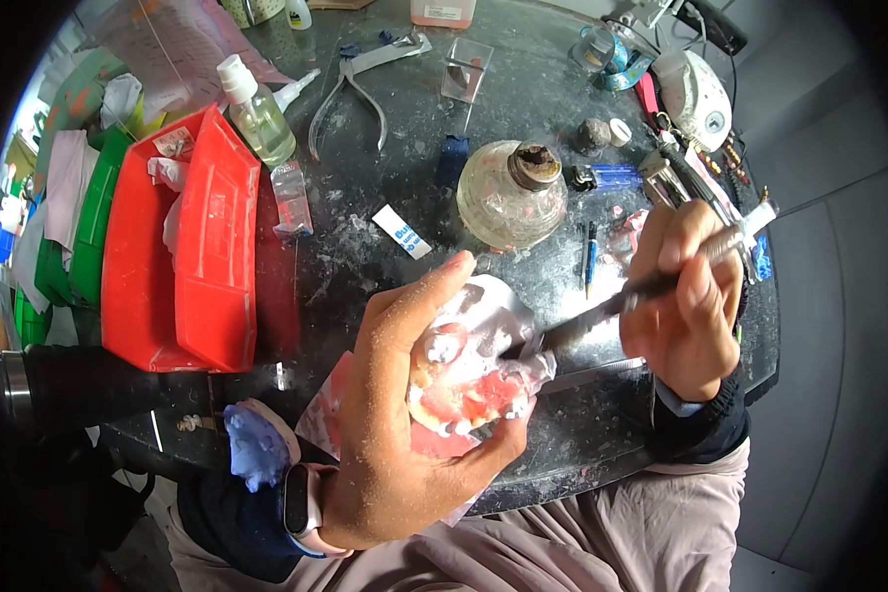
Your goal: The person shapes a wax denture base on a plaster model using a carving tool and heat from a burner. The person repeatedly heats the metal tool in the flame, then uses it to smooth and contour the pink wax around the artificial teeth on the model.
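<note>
Between the curled fingers of the left hand (394, 414) sits a white plaster dental cast with pink wax gums and small white teeth (463, 380), gripped from below and the side. The right hand (686, 301) pinches a thin dark-handled metal carving knife (621, 301), its tip touching the cast's right edge. Just beyond the fingers stands a round clear glass spirit lamp (513, 192); well off to the left lie red plastic trays (182, 257) on the dusty dark worktable (385, 247).
</note>
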Tool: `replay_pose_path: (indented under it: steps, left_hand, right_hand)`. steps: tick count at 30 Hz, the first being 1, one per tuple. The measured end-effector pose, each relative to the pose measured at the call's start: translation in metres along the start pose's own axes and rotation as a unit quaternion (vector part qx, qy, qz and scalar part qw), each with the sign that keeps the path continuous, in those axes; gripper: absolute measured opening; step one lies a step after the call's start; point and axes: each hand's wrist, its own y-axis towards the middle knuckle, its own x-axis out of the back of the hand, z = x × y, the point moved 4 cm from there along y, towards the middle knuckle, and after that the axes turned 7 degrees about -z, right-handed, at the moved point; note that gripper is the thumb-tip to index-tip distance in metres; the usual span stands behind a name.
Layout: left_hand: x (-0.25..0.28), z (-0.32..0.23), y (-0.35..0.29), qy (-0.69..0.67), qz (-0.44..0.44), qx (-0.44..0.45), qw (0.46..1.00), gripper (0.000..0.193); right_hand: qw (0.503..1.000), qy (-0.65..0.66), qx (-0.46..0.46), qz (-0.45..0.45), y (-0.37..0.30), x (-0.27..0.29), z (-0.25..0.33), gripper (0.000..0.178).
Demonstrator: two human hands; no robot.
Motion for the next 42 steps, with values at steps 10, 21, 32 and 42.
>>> replay_pose_path:
  steps: [10,21,32,42]
  left_hand:
    - [0.0,0.005,-0.006,-0.073,-0.001,0.069,0.995,0.076]
    - [-0.004,0.004,-0.004,-0.186,-0.07,0.07,0.978,0.077]
    - [0.001,0.003,-0.003,-0.205,-0.118,0.05,0.97,0.075]
    - [0.0,0.012,-0.006,-0.201,-0.119,0.07,0.97,0.077]
  right_hand:
    - [0.975,-0.06,0.008,-0.212,0.017,0.032,-0.016,0.015]
    - [0.973,-0.085,0.034,-0.211,0.018,0.035,-0.017,0.017]
    - [0.969,-0.102,0.03,-0.223,0.019,0.035,-0.018,0.017]
    - [0.986,-0.11,0.124,-0.009,-0.004,0.004,0.022,0.019]
